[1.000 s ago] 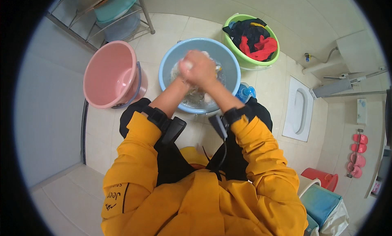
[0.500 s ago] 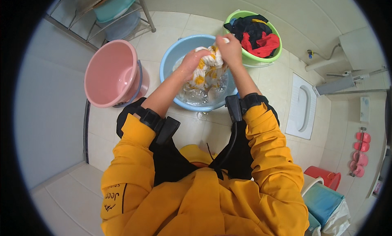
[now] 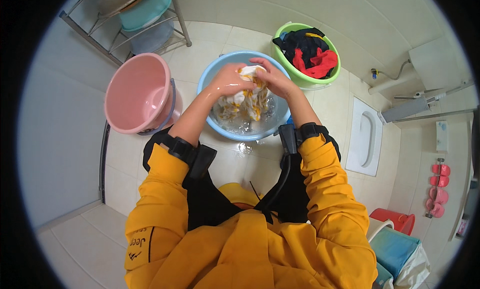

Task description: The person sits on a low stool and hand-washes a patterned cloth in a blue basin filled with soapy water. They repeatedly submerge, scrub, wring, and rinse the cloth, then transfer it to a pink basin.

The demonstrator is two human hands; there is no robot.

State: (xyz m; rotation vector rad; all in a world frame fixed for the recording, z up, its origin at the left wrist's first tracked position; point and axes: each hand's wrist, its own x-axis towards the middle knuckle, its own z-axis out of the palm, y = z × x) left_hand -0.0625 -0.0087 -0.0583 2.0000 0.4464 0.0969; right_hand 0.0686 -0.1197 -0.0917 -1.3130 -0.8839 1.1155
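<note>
A wet white cloth with yellow patterning (image 3: 256,100) hangs bunched between my hands, its lower part in the sudsy water of a light blue basin (image 3: 205,81). My left hand (image 3: 227,81) grips the cloth's left side, with its fingertips hidden behind the folds. From the right, my right hand (image 3: 274,79) has its fingers bent over the top of the bunch and its thumb against the near side. Water glistens on the left hand and wrist.
Left of the basin stands a pink bucket (image 3: 114,91) with a grey handle. A green bucket (image 3: 336,76) of dark and red clothes (image 3: 320,63) is at the back right. A metal rack (image 3: 181,26) holds basins at the back left. A squat toilet (image 3: 364,136) lies to the right.
The cloth has been lowered toward the water and lies looser and more spread out. Both hands have come down with it, and the right hand's fingers have loosened from a tight fist.
</note>
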